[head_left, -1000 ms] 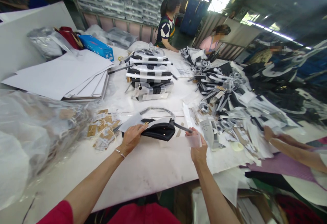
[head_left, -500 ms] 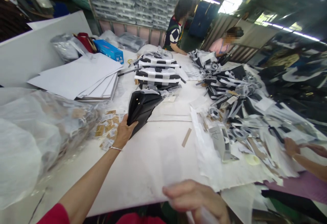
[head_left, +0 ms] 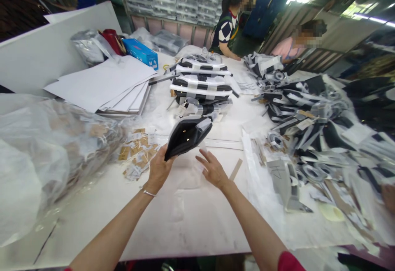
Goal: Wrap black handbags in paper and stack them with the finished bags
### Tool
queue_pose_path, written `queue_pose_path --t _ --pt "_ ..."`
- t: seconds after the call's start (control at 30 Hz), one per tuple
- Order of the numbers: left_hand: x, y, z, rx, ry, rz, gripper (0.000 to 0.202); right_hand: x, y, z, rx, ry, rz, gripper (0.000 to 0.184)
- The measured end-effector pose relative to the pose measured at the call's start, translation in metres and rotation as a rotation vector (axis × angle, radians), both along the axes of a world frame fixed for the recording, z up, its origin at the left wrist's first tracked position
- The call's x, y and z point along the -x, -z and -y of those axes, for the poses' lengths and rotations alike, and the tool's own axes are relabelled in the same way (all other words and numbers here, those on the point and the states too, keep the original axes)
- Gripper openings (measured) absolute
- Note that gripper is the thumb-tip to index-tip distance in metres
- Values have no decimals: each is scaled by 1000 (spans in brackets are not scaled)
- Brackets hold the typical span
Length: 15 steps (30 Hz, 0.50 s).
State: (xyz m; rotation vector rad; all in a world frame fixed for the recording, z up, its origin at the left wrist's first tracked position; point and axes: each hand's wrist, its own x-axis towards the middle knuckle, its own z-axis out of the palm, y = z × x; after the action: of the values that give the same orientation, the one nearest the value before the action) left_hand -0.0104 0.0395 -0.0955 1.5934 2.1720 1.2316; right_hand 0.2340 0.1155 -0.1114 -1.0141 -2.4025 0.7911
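My left hand (head_left: 159, 168) is closed on the near end of a black bag (head_left: 187, 134) and holds it tilted above the white table (head_left: 173, 217). My right hand (head_left: 212, 170) is beside it to the right, fingers spread, resting on a thin clear plastic sheet (head_left: 185, 172) that lies on the table under the bag. Just behind the bag stands a stack of black-and-white wrapped bags (head_left: 202, 85).
A large clear plastic sack (head_left: 46, 151) fills the left side, with brown paper tags (head_left: 137, 151) next to it. White card sheets (head_left: 105, 83) and a blue box (head_left: 141, 52) lie behind. A heap of bags and wrappings (head_left: 311, 114) covers the right. Two people work at the far end.
My right hand came up from the near edge to the plastic sheet beside the bag. My left hand shifted the bag slightly right and tilted it lower. The camera view turned left.
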Motion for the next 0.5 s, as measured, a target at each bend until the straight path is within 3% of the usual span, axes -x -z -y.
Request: queue_pose_path --t 0.07,0.17,0.3,0.37,0.5 --pt "-10 3 4 -26 98 -73 38 -9 12 -12 -27 68 164 61" --pt "-28 10 9 -47 260 -207 44 -35 32 -3 -78 198 284 61" --pt "-48 27 13 -82 388 -435 46 -77 53 61 -182 295 260 43" --pt "-53 36 15 -93 457 -535 47 -90 55 101 -205 259 155 39" --pt "-54 49 21 -78 543 -651 50 -92 33 153 -130 120 -53 45"
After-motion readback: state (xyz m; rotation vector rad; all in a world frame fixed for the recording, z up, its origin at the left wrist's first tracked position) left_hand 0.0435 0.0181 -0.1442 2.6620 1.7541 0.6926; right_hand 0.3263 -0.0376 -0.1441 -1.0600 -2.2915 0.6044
